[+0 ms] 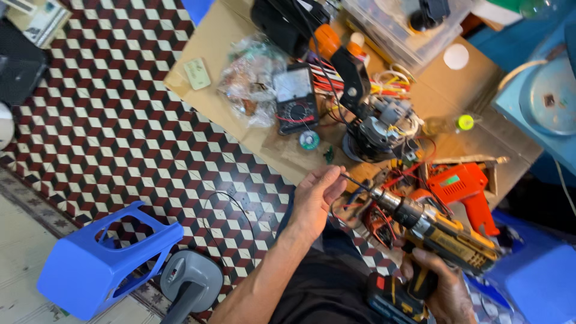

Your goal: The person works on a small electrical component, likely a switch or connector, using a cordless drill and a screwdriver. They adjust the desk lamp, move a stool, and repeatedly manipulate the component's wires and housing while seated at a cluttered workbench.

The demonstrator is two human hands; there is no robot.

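My right hand [441,287] grips the handle of a yellow and black cordless drill [447,235] at the lower right. Its metal chuck [391,204] points up and left, with a thin dark bit [355,182] sticking out. My left hand [317,198] is at the tip of that bit, thumb and fingers pinched around its end. Both hands hover over the near edge of a low cardboard-covered work surface [216,36].
On the cardboard lie a black multimeter [296,99], a clear plastic bag of parts [252,78], a small motor with coloured wires [377,129], a solder spool [309,141] and an orange power tool [465,186]. A blue plastic stool [102,261] lies tipped on the patterned tile floor [108,120].
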